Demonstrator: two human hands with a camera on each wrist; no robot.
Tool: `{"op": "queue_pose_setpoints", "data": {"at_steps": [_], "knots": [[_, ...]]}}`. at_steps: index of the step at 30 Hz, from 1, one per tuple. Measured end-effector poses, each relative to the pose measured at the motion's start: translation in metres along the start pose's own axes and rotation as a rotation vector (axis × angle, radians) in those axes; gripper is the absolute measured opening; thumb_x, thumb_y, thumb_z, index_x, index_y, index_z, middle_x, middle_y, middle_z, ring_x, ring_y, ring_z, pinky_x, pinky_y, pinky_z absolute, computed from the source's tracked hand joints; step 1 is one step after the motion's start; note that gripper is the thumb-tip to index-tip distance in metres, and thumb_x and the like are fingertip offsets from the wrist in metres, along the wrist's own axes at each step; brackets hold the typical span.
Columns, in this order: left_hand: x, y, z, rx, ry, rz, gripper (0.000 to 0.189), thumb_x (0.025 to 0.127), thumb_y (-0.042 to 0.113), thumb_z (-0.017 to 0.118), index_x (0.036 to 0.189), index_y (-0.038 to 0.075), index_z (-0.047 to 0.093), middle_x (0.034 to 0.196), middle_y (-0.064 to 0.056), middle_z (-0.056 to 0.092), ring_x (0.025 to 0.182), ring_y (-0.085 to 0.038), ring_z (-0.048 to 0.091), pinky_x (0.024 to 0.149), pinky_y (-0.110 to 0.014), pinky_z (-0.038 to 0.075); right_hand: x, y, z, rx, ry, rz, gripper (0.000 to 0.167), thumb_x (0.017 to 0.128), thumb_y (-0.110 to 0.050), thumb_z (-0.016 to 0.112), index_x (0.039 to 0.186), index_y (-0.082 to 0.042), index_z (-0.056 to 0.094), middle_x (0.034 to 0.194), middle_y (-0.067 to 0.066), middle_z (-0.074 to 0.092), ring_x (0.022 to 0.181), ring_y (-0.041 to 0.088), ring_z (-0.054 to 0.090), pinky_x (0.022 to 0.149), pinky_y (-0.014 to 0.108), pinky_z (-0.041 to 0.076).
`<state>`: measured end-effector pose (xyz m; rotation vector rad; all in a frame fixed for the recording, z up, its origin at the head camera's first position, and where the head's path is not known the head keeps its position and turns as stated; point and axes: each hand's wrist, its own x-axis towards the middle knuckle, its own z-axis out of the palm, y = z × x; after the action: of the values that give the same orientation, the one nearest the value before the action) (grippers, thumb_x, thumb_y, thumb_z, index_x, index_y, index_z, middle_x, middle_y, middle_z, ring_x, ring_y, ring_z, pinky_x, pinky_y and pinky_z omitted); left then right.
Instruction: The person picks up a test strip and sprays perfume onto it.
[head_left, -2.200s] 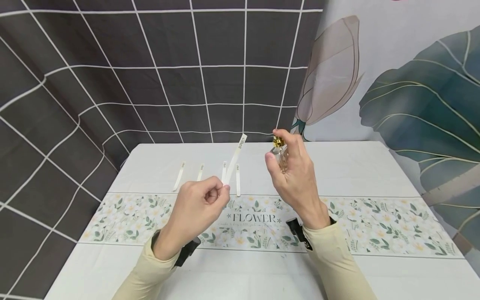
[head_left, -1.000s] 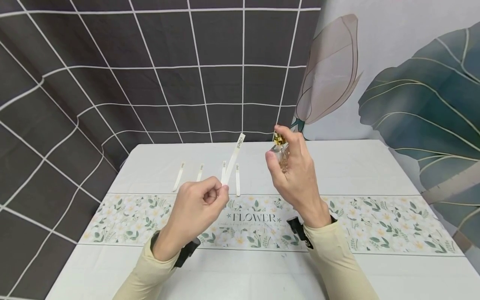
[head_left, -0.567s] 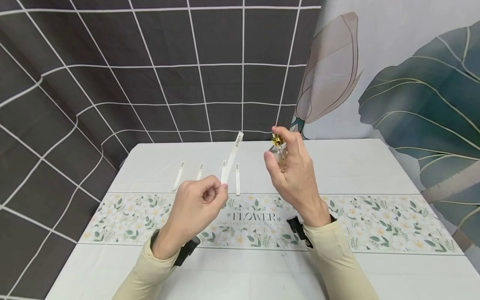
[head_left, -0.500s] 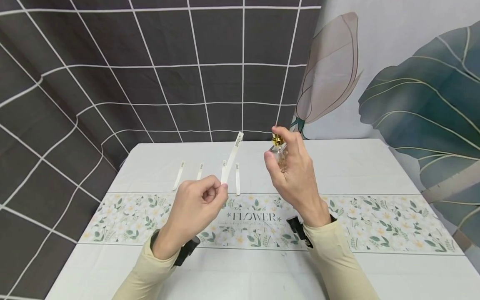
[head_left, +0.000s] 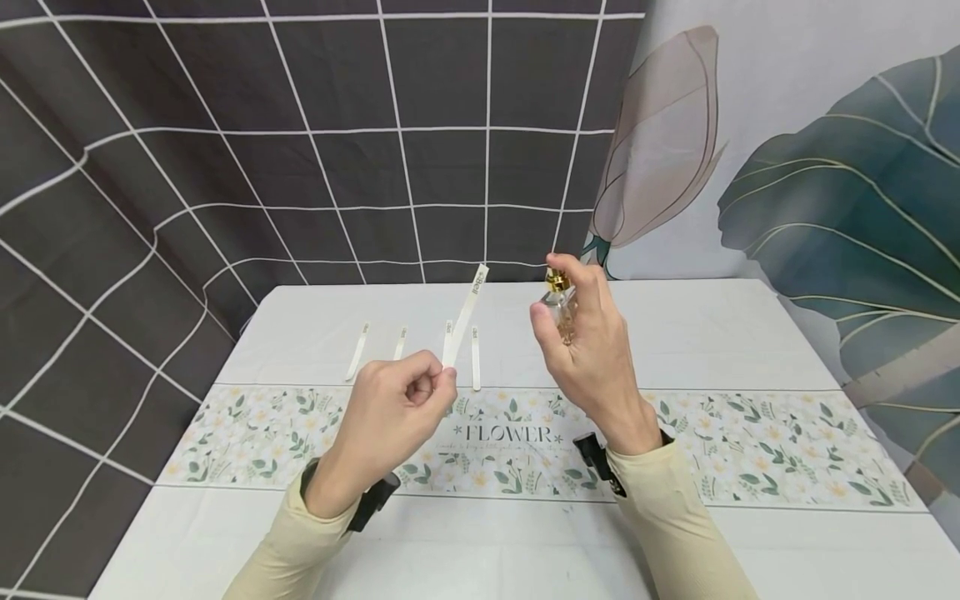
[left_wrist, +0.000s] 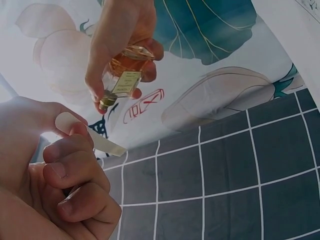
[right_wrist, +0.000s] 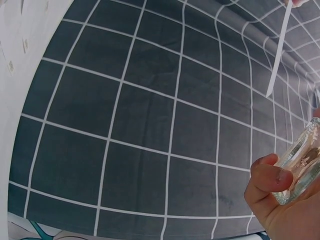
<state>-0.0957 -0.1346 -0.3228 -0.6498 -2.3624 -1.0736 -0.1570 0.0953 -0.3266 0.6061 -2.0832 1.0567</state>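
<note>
In the head view my left hand point(head_left: 401, 412) pinches the lower end of a white perfume test strip point(head_left: 468, 312) between thumb and forefinger. The strip leans up to the right, its printed end at the top. My right hand point(head_left: 596, 367) grips a clear glass perfume bottle point(head_left: 562, 317), with the forefinger on top of its gold spray cap point(head_left: 557, 281). Strip and bottle are apart, a short way from each other. From the left wrist, the bottle point(left_wrist: 127, 72) shows amber liquid and a pale label, tilted with its cap toward the strip point(left_wrist: 102, 142).
Several more test strips lie on the white table behind my left hand, including one at the left point(head_left: 357, 352) and one at the right point(head_left: 476, 358). A floral band point(head_left: 750, 450) crosses the white table point(head_left: 712, 333). A dark gridded cloth point(head_left: 442, 167) hangs behind.
Both hands keep the same hold on strip and bottle. Only slight shifts of position show, and the bottle stays at nearly the same distance from the strip.
</note>
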Motion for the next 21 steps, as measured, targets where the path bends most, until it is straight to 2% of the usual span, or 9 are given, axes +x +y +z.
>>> {"op": "queue_pose_setpoints", "data": {"at_steps": [15,21], "knots": [[-0.0003,0.0019,-0.0003,0.007,-0.016,-0.024,0.029,0.087,0.004,0.066,0.065,0.018,0.053,0.054,0.016,0.029,0.050,0.001,0.028,0.049,-0.020,0.029,-0.0001,0.0005,0.0015,-0.014,-0.016,-0.009,0.044,0.098,-0.027,0.055,0.140,-0.014,0.047,0.101,0.014,0.052,0.064,0.014,0.034,0.053,0.032,0.030],[-0.0005,0.0015,-0.0003,0.006,-0.015,-0.023,0.029,0.087,0.004,0.066,0.065,0.018,0.053,0.054,0.016,0.029,0.050,0.001,0.028,0.049,-0.020,0.029,-0.0004,0.0001,0.0018,-0.007,-0.007,-0.008,0.046,0.099,-0.025,0.055,0.143,-0.015,0.047,0.111,0.016,0.055,0.064,0.014,0.033,0.054,0.032,0.030]]}}
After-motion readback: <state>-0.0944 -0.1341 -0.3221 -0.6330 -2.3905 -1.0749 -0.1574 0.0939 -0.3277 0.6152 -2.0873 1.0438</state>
